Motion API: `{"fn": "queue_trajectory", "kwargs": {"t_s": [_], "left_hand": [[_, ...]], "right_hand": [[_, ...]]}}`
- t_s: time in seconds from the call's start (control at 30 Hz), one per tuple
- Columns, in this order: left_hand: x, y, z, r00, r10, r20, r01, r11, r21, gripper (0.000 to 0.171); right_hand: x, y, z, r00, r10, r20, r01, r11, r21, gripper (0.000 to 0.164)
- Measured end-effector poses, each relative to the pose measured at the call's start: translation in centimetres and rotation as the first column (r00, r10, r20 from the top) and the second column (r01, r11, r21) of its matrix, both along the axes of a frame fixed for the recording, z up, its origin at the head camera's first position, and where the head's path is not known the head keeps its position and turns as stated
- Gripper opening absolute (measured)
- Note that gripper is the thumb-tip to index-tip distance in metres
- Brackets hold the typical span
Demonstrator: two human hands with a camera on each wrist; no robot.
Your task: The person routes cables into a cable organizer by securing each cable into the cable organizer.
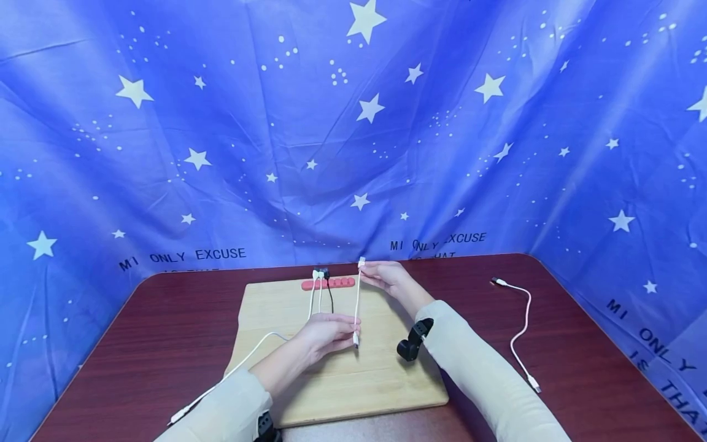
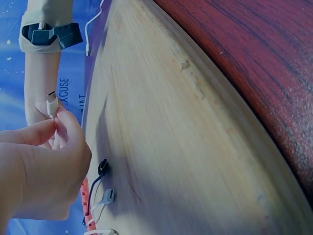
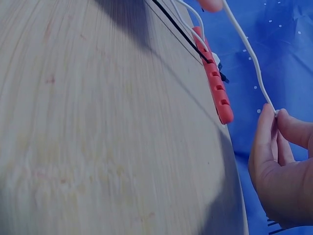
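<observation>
A short white USB cable (image 1: 357, 301) stretches between both hands above the wooden board. My left hand (image 1: 326, 334) pinches its lower end, near a small metal-tipped connector (image 2: 52, 104) seen in the left wrist view. My right hand (image 1: 389, 279) pinches the upper end by the white USB plug (image 1: 361, 262); in the right wrist view, thumb and fingertips meet on the cable. A red cable holder (image 1: 345, 282) lies along the board's far edge, with two white cables (image 1: 313, 298) and a black cable (image 1: 331, 296) in its left slots. Its right-hand slots show no cable.
The wooden board (image 1: 386, 374) lies on a dark red table (image 1: 182, 331). Another white cable (image 1: 521, 331) lies to the right of the board. One white cable (image 1: 221, 377) runs off the board's left side, passing by my left sleeve. A blue starry curtain (image 1: 309, 123) hangs behind.
</observation>
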State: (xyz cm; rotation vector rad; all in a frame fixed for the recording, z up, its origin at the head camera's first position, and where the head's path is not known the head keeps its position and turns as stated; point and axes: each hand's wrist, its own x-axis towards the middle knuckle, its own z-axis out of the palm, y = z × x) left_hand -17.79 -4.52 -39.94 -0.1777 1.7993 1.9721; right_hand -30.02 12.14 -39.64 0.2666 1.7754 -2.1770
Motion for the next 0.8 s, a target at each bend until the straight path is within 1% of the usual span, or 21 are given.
{"fn": "queue_trajectory", "kwargs": {"t_s": [0.1, 0.17, 0.33, 0.53, 0.7, 0.8], "left_hand": [[-0.1, -0.1, 0.1, 1.000, 0.002, -0.005, -0.002, 1.000, -0.010, 0.029], [-0.1, -0.2, 0.2, 1.000, 0.003, -0.006, -0.003, 1.000, -0.016, 0.029], [-0.1, -0.4, 0.3, 1.000, 0.015, -0.005, -0.015, 1.000, -0.017, 0.029], [0.3, -0.6, 0.1, 0.998, 0.057, -0.010, -0.057, 0.998, 0.002, 0.030], [0.1, -0.8, -0.2, 0.997, 0.074, -0.006, -0.073, 0.997, 0.022, 0.032], [-0.1, -0.9, -0.2, 0.997, 0.082, -0.010, -0.082, 0.996, 0.021, 0.032]], "right_hand": [[-0.1, -0.2, 0.0, 1.000, -0.002, -0.001, 0.002, 1.000, 0.023, 0.044], [-0.3, -0.5, 0.0, 1.000, -0.001, 0.002, 0.001, 1.000, 0.009, 0.045], [-0.7, -1.1, -0.2, 1.000, -0.006, 0.009, 0.006, 1.000, 0.019, 0.044], [-0.8, -1.7, -0.8, 1.000, -0.007, -0.009, 0.007, 0.999, 0.036, 0.042], [-1.0, -2.4, -1.0, 1.000, 0.000, -0.025, 0.002, 0.998, 0.062, 0.041], [-1.3, -2.9, -1.0, 0.999, -0.020, -0.035, 0.022, 0.996, 0.084, 0.040]]}}
